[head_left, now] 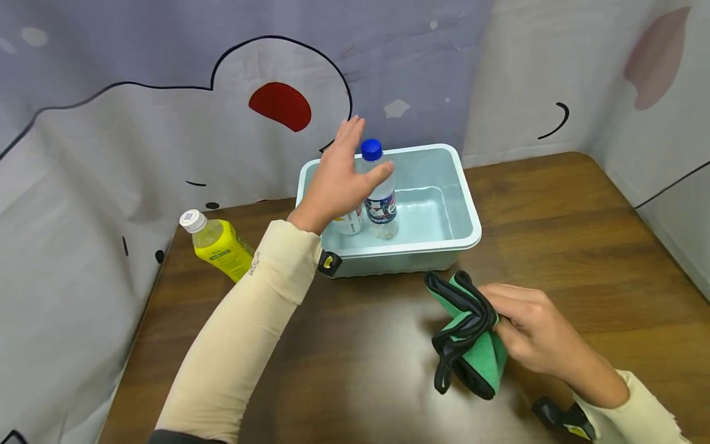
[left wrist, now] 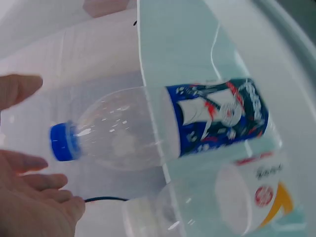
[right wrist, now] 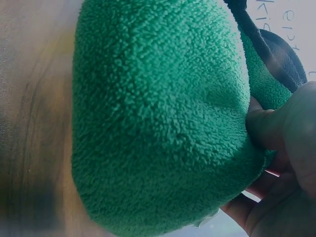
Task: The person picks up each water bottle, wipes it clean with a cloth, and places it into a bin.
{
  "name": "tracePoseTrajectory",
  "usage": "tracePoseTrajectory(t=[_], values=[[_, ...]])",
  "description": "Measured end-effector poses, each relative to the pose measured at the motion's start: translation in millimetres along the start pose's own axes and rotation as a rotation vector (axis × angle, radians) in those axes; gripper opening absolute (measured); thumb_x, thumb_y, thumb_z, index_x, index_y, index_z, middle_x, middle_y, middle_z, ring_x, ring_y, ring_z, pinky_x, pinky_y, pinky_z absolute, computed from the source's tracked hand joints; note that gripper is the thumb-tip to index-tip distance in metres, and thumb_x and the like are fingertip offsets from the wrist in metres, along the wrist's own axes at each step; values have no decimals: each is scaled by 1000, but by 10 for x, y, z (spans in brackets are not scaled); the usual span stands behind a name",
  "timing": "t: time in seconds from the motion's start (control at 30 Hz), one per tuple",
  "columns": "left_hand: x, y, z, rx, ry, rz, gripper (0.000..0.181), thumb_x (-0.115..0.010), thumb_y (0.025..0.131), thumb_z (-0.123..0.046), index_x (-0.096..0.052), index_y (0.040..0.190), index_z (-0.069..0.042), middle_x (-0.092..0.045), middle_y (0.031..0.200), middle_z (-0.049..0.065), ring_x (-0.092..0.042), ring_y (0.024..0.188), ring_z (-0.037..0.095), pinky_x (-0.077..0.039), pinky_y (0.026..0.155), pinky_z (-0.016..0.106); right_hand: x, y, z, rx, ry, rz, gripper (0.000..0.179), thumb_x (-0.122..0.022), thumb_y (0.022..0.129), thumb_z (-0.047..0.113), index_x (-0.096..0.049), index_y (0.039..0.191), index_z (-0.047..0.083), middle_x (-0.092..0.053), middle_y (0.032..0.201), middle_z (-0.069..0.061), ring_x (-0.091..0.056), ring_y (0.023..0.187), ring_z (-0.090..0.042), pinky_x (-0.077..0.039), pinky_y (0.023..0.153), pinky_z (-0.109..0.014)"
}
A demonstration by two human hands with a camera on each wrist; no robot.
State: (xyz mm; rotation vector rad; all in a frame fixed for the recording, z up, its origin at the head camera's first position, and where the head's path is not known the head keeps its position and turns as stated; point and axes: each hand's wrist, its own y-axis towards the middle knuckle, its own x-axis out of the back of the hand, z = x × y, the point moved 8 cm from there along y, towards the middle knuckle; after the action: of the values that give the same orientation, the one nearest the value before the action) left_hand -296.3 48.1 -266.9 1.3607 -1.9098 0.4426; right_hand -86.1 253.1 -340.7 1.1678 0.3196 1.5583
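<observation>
My left hand [head_left: 342, 179] is over the left part of a pale blue plastic basin [head_left: 399, 248], its fingers extended and thumb spread. Right beside it, a clear bottle with a blue cap [head_left: 381, 206] and a blue label stands upright in the basin. A second clear bottle with a white label [left wrist: 256, 195] stands next to that one, partly hidden by the hand in the head view. In front of the basin, my right hand [head_left: 535, 330] grips a folded green cloth [head_left: 482, 357] with black edging, held above the wooden table.
A yellow bottle with a white cap [head_left: 223, 243] is on the table [head_left: 355, 370] left of the basin, partly behind my left sleeve. A printed curtain [head_left: 166, 142] hangs along the table's back and left edges.
</observation>
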Motion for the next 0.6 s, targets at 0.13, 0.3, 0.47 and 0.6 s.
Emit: tracePoseTrajectory(t=[0.13, 0.3, 0.47, 0.6], values=[[13, -73, -52, -38, 106, 69, 91, -64, 99, -49, -16, 168, -14, -5, 178, -2, 9, 165, 15, -8, 135, 46, 12, 15, -13, 6, 1, -3, 52, -55, 65, -26, -78, 100, 5, -77, 96, -9, -70, 103, -2, -53, 96, -11], [154, -191, -17, -25, 161, 79, 95, -63, 98, -55, -12, 168, -17, 4, 177, -6, 17, 163, 13, -7, 135, 51, 13, 35, -36, 16, -1, -4, 52, -55, 64, -26, -78, 100, 5, -78, 96, -10, -69, 104, -2, -52, 98, -11], [378, -319, 107, -6, 194, 43, 96, -65, 97, -55, -14, 168, -15, 2, 177, -3, 17, 164, 17, -8, 133, 58, 5, 43, -68, 24, -4, -5, 52, -56, 63, -26, -78, 101, 2, -78, 97, -12, -69, 108, 0, -52, 99, -10], [536, -400, 252, 32, 230, 15, 96, -65, 97, -55, -15, 168, -14, 1, 177, -1, 17, 164, 19, -8, 132, 63, -3, 54, -95, 29, 2, -2, 53, -56, 63, -26, -78, 102, 2, -78, 98, -11, -69, 109, 0, -52, 100, -11]])
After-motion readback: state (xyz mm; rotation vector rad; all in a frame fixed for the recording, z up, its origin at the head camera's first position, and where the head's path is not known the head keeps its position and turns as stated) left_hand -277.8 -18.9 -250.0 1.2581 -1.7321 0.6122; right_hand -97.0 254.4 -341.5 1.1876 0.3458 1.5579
